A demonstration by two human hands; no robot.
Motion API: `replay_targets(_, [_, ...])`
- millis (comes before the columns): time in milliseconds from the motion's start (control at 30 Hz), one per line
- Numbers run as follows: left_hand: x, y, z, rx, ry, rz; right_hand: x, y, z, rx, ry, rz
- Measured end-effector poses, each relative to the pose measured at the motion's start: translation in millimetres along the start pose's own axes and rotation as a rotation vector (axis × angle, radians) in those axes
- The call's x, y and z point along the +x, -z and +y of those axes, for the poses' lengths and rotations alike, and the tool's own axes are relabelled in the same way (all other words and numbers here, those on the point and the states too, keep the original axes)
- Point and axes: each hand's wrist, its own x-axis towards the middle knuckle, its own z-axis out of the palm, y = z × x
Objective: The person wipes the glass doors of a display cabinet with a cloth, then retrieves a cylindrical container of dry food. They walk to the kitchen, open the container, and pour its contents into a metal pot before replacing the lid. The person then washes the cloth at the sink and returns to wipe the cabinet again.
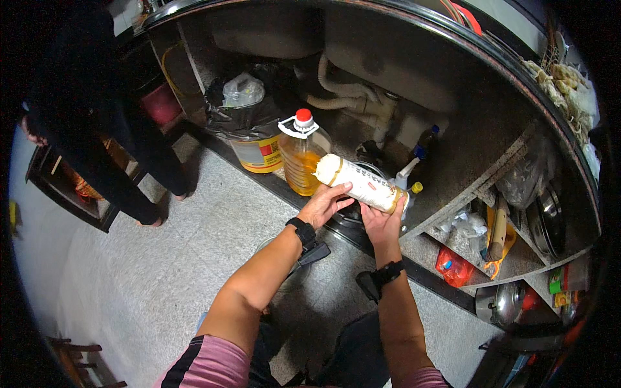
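Note:
A white cylindrical paper-wrapped package (364,183) with gold bands and printed writing lies tilted across both hands, its ruffled end to the upper left. My left hand (326,202) holds it from below near that end, the thumb along its side. My right hand (383,218) grips the other end, fingers around the lower edge. Just behind the ruffled end, a large clear plastic oil jug (300,167) with a red cap and white handle stands upright, partly filled with yellow oil. Beside the right end is a bottle with a yellow cap (416,187).
A bucket (257,154) lined with a black bag stands left of the jug. Grey drain pipes (349,97) hang under the sink. Shelves at right hold a red plastic bag (453,266) and a metal pot (502,300). A person in dark clothes (92,97) stands at the left.

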Motion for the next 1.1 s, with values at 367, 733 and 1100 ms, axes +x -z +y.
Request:
replay_targets(367, [-31.6,-36.9,48.6,0.402,-0.133,0.092,10.5,-6.0,27.3,0.012,-0.164,-0.124])
replay_targets(733, [-77.7,-28.7,167.4,0.621,-0.283,0.289,-19.6,-32.6,19.4,-0.424,-0.506,-0.604])
replay_targets(1100, [-101.9,0.6,338.3,0.825,-0.707,0.559,-26.4,-19.3,-13.2,-0.555,-0.375,-0.422])
